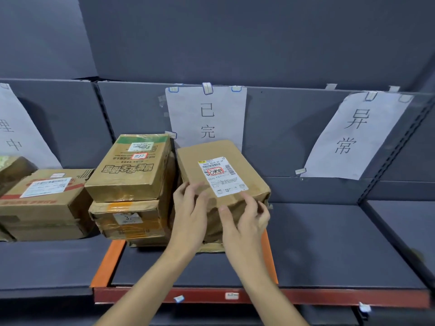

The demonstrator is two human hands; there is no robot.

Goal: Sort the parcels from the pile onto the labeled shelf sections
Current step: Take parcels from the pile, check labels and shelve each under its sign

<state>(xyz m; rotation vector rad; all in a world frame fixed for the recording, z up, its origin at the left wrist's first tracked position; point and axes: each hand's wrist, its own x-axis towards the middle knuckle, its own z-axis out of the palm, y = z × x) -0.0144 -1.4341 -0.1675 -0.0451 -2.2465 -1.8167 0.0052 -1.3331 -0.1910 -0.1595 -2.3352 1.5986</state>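
Parcel (221, 175) on the shelf (329, 243), under the middle sign (207, 114)
Left hand (190, 208) and right hand (244, 217) touch the parcel's near edge; the fingers are relaxed and do not grip.

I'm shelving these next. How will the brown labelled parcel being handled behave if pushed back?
The parcel should hold its shape, since it is taped cardboard, though its near end looks crumpled and may give. It seems to sit tilted on another box beneath, so a push might slide or tip it.
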